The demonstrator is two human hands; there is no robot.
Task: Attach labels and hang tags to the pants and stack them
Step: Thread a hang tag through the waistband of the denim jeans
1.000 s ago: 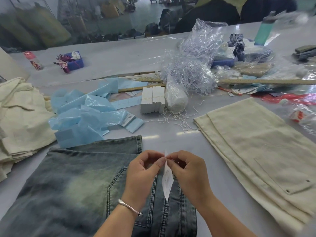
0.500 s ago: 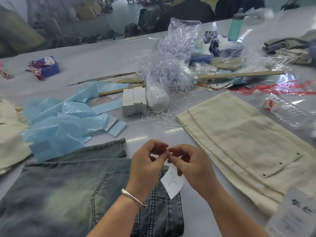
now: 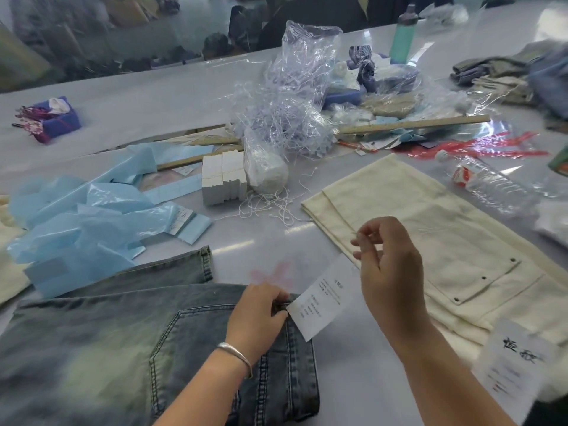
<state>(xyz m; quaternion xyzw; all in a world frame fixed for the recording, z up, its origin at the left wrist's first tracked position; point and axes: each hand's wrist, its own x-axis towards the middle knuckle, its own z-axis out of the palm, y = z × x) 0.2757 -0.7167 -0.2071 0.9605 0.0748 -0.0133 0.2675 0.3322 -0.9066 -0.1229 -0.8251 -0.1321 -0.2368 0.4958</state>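
Note:
Washed blue jeans (image 3: 129,339) lie flat at the near left of the table. My left hand (image 3: 261,315) pinches the jeans' waistband at a belt loop. A white printed hang tag (image 3: 322,302) hangs right beside those fingers. My right hand (image 3: 387,265) is raised to the right of the tag, thumb and fingertips pinched together as if on a thin string; the string itself is too fine to make out. Folded cream pants (image 3: 445,247) lie to the right. Another printed tag (image 3: 516,367) rests at the near right.
Blue plastic bags (image 3: 92,222) spread at the left. A stack of white tags (image 3: 222,176), loose white strings (image 3: 270,207) and a clear bag of fasteners (image 3: 292,103) sit mid-table. A water bottle (image 3: 482,179) lies right, a wooden ruler (image 3: 412,124) behind it.
My hands have parted: the left dropped onto the jeans' waistband, the right rose and moved right. The tag swung from vertical between both hands to lying slanted by the waistband.

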